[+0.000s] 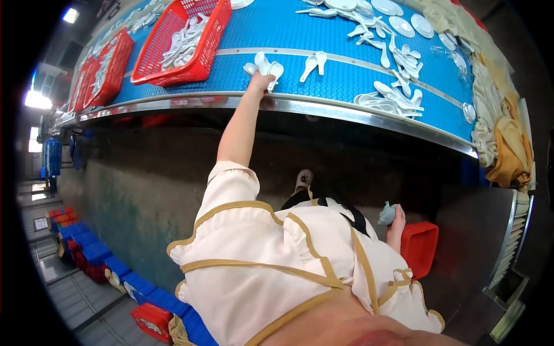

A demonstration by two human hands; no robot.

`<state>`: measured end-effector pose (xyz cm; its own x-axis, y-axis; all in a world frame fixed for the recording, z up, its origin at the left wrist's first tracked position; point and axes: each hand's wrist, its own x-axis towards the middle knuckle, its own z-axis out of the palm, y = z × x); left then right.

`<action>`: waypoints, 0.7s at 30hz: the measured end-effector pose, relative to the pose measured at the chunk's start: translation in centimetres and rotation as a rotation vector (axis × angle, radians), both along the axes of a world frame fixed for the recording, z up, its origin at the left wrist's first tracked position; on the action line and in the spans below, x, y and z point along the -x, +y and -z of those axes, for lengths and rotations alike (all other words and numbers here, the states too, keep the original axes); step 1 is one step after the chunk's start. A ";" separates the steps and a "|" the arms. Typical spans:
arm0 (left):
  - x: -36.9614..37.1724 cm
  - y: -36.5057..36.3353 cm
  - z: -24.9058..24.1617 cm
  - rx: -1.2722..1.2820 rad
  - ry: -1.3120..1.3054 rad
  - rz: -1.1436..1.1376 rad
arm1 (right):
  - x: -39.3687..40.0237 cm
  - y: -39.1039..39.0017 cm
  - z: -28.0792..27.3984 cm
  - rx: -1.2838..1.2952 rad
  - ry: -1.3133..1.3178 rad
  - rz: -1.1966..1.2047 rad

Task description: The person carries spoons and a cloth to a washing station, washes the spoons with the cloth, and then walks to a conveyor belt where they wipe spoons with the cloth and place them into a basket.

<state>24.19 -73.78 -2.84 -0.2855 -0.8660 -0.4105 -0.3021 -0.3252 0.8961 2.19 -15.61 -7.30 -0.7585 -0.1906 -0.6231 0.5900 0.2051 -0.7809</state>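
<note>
My left hand reaches over the metal edge of the blue surface, its fingers closed round several white spoons. Right of it, two white spoons lie side by side on the blue mat. Low at my right side, my right hand is closed on a pale grey-green cloth, above a red bin. A red basket holding more white spoons stands left of my left hand.
Loose spoon piles and white plates spread over the right of the blue surface. Beige and orange cloths hang at its right end. Another red basket stands far left. The metal rim runs along the front.
</note>
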 end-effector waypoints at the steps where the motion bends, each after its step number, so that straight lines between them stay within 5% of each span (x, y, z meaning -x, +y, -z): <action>1: 0.0 -1.7 1.7 0.087 0.005 0.046 | -0.7 -0.7 -0.9 -0.001 0.011 0.001; 6: 0.9 -2.8 3.8 0.387 -0.350 -0.028 | -2.1 -5.7 -2.8 0.024 0.139 -0.056; 8: 2.7 2.6 -1.7 0.637 -0.623 -0.234 | -2.0 -8.5 -4.7 0.079 0.141 -0.064; 10: 4.5 6.8 -2.8 0.887 -0.500 -0.212 | -1.5 -10.8 -6.2 0.210 0.169 -0.069; 11: 6.0 9.6 -3.9 0.814 -0.127 -0.117 | -1.0 -11.8 -7.0 0.241 0.187 -0.093; 12: 8.0 13.0 -4.3 0.745 -0.073 -0.031 | -0.6 -12.5 -7.9 0.237 0.183 -0.093; 14: 10.4 19.8 -7.7 0.259 0.118 0.566 | 0.3 -13.9 -9.6 0.574 0.020 0.055; 15: 12.3 23.4 -4.9 0.083 0.432 0.672 | 0.6 -14.7 -10.6 0.725 -0.030 0.061; 17: 14.0 28.8 -4.6 -0.514 0.628 0.749 | 1.1 -15.8 -12.5 0.866 -0.068 0.096; 18: 14.7 30.4 -5.3 -0.800 0.651 0.770 | 1.1 -16.2 -13.4 0.750 0.020 0.083; 21: 17.0 34.0 -6.7 -0.608 0.821 0.988 | 1.8 -15.1 -13.0 0.111 0.456 -0.250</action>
